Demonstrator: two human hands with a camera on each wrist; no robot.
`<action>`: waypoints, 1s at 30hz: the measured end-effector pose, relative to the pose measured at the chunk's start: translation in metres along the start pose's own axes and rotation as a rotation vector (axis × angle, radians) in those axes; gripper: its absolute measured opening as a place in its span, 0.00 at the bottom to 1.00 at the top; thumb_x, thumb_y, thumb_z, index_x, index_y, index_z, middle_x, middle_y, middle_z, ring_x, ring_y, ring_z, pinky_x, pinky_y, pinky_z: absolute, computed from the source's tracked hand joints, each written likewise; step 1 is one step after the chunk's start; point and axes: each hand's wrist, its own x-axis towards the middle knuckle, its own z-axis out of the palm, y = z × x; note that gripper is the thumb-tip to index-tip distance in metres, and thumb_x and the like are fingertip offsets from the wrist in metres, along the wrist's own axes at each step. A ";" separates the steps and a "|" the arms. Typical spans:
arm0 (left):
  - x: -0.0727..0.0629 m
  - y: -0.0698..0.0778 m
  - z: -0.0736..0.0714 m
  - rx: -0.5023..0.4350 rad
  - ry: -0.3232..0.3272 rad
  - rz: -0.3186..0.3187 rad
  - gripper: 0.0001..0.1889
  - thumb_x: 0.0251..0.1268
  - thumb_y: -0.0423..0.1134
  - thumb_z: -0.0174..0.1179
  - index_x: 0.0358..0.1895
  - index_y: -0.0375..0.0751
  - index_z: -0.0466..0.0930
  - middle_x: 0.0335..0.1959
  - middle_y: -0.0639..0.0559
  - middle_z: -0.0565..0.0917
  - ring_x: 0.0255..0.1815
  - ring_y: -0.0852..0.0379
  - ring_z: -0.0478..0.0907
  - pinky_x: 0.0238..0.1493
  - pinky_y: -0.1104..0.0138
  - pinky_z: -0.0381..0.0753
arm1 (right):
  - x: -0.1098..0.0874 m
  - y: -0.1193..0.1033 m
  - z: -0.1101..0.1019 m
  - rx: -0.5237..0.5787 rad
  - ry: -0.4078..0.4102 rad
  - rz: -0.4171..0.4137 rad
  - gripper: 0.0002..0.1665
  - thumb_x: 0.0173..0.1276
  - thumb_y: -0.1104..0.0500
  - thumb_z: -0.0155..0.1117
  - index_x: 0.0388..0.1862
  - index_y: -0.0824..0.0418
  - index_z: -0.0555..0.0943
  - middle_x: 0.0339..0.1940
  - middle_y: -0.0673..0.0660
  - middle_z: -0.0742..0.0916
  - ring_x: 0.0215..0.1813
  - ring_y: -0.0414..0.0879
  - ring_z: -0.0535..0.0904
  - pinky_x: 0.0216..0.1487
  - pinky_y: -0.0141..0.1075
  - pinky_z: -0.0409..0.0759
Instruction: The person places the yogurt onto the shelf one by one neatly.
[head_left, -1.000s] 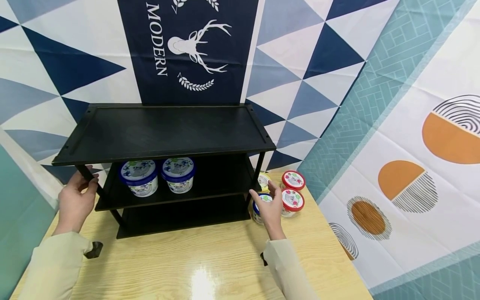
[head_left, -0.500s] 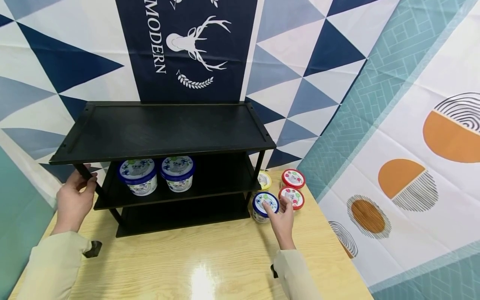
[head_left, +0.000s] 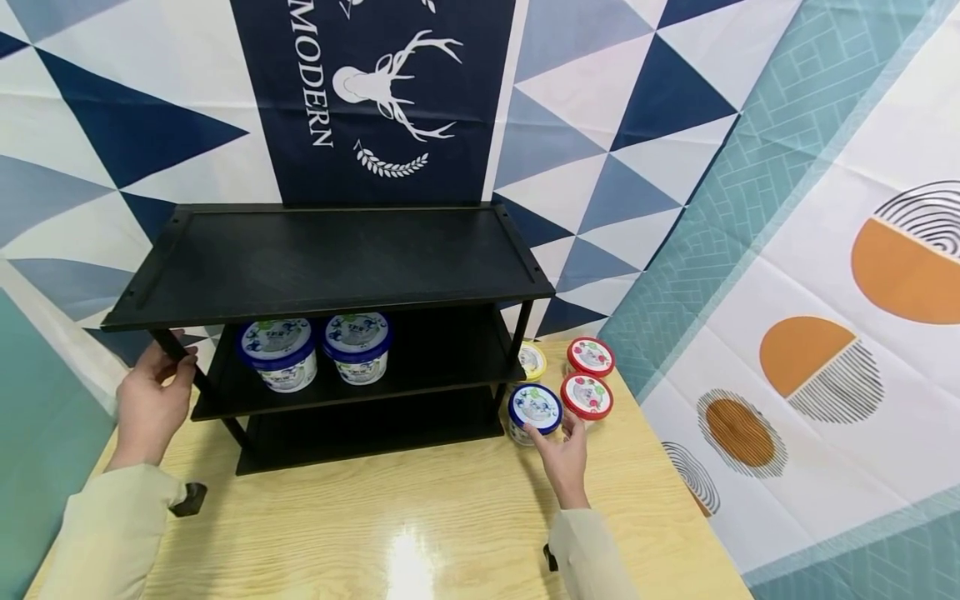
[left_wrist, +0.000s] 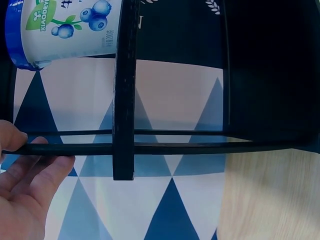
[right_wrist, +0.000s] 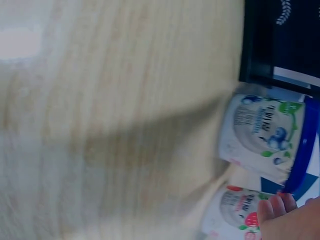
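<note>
at the rack (head_left: 360, 258), left fingers (left_wrist: 52, 175) pinch a post (left_wrist: 90, 149), right fingers (right_wrist: 277, 204) touch a blue-lidded tub (head_left: 536, 407), grip unclear.

Table (head_left: 315, 525) bears rack (head_left: 337, 258), four tubs (head_left: 588, 395); rack holds two blue-lidded ones (head_left: 277, 342)

The place looks like a makeshift indoor booth. Creased, patterned cloths (head_left: 585, 125) form walls behind and beside a wood-grain table (head_left: 322, 525) bearing a black shelf (head_left: 337, 254).
</note>
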 end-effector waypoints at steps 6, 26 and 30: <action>0.000 0.001 0.002 -0.013 0.010 0.001 0.20 0.69 0.40 0.49 0.63 0.47 0.71 0.44 0.68 0.80 0.35 0.90 0.63 0.38 0.87 0.65 | -0.001 0.012 0.001 -0.027 -0.042 0.070 0.57 0.47 0.52 0.77 0.70 0.65 0.55 0.63 0.67 0.69 0.65 0.60 0.63 0.67 0.50 0.60; 0.001 -0.004 0.000 0.008 -0.020 0.031 0.21 0.70 0.42 0.47 0.65 0.49 0.69 0.53 0.52 0.81 0.43 0.86 0.68 0.37 0.87 0.65 | 0.008 0.022 0.019 0.029 -0.112 0.108 0.59 0.47 0.58 0.78 0.71 0.68 0.52 0.66 0.69 0.68 0.68 0.61 0.64 0.68 0.52 0.62; 0.000 -0.004 -0.001 0.013 -0.023 0.028 0.21 0.71 0.44 0.46 0.65 0.48 0.69 0.55 0.49 0.80 0.43 0.83 0.70 0.37 0.87 0.65 | 0.011 0.025 0.021 0.036 -0.113 0.097 0.58 0.47 0.61 0.77 0.71 0.68 0.53 0.66 0.69 0.68 0.68 0.61 0.63 0.69 0.52 0.61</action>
